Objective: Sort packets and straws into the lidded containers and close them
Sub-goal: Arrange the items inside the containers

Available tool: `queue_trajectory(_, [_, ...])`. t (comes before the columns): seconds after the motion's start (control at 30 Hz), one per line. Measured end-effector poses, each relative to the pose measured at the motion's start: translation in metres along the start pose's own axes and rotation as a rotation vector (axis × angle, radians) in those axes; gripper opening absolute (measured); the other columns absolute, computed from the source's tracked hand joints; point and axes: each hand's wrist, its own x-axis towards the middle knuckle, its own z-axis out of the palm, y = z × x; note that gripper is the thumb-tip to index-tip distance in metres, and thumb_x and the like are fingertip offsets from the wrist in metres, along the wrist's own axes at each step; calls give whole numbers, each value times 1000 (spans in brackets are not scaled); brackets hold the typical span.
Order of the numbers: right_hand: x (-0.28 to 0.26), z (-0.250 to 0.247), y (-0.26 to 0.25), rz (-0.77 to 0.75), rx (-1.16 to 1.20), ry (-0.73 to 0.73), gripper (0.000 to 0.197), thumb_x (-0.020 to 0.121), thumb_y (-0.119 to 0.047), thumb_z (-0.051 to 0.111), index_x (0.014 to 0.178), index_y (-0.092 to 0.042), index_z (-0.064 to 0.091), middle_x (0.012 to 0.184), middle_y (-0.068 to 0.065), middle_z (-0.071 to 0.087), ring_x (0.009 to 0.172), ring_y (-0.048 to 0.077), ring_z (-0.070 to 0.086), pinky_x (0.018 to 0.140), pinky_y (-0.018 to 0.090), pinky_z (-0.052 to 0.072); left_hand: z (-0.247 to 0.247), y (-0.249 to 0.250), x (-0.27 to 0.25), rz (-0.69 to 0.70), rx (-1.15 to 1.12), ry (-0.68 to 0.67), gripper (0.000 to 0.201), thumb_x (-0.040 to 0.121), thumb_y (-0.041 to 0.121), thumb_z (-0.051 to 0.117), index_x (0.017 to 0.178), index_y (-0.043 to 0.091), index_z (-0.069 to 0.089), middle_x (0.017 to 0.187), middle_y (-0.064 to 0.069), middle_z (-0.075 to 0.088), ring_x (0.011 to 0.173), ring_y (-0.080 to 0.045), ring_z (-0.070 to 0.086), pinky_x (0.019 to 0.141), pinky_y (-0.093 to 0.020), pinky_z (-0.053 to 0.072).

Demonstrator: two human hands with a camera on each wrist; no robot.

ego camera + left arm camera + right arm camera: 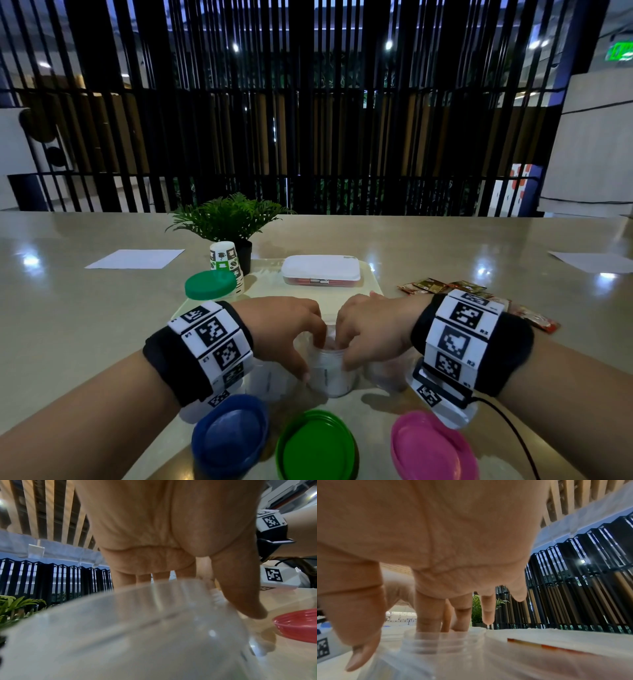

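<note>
A clear lidless jar (330, 377) stands on the tray (267, 289) between my hands, with pale contents inside. My left hand (312, 358) has its thumb (240, 588) down the jar's outer wall and its fingers over the rim. My right hand (343, 354) reaches straight fingers (428, 615) into the jar's mouth (443, 639), thumb (356, 628) outside. What the fingertips touch inside is hidden. Loose sauce packets (442, 286) lie on the table behind my right wrist. Blue (229, 435), green (315, 445) and pink (431, 448) lids lie upturned near me.
Two more clear jars (267, 380) (387, 377) flank the middle one. Farther back are a jar with a green lid (210, 284), a closed white rectangular box (322, 270), stacked paper cups (226, 260) and a potted plant (229, 219). Paper sheets (135, 258) lie at the sides.
</note>
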Motion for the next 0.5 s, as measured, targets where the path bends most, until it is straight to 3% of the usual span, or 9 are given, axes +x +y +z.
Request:
queue_trajectory(0.1, [3, 2, -1, 14, -5, -25, 31, 83, -53, 48, 96, -31, 65, 125, -2, 54, 135, 20, 24, 111, 55, 11, 1, -1, 0, 5, -7, 18, 48, 81, 47, 72, 124, 31, 58, 129, 8, 45, 116, -12, 45, 95, -31, 42])
queue_trajectory(0.17, [1, 0, 0, 16, 59, -24, 24, 83, -53, 50, 89, -34, 63, 122, -4, 57, 137, 20, 28, 112, 54, 13, 2, -1, -1, -4, -18, 24, 49, 80, 47, 73, 124, 32, 59, 128, 9, 43, 115, -12, 45, 94, -31, 43])
queue_trajectory(0.27, [0, -1, 1, 37, 110, -45, 31, 78, -59, 51, 95, -37, 65, 118, -6, 59, 133, 22, 36, 110, 53, 24, 2, -1, -1, 5, -7, 21, 51, 81, 48, 71, 127, 30, 60, 128, 9, 43, 114, -11, 44, 91, -26, 40])
queue_trajectory(0.37, [5, 1, -1, 61, -15, -82, 48, 72, -66, 46, 93, -28, 66, 119, 0, 57, 133, 24, 35, 110, 54, 20, 2, -2, 1, 24, 10, 20, 51, 82, 49, 70, 128, 28, 61, 127, 9, 46, 115, -11, 44, 89, -24, 38])
queue_trajectory(0.43, [7, 1, -4, 66, -55, -93, 48, 73, -67, 44, 85, -25, 64, 119, 2, 56, 135, 24, 33, 112, 55, 16, 1, -3, 2, 21, 17, 10, 52, 82, 49, 70, 129, 28, 61, 127, 9, 48, 116, -12, 44, 92, -26, 40])
queue_trajectory(0.5, [7, 0, -5, 61, -38, -100, 50, 72, -64, 45, 95, -25, 66, 122, 2, 56, 135, 24, 34, 111, 55, 17, 2, -2, 3, 18, 38, 0, 53, 82, 51, 69, 130, 28, 60, 130, 9, 49, 119, -13, 43, 97, -31, 41])
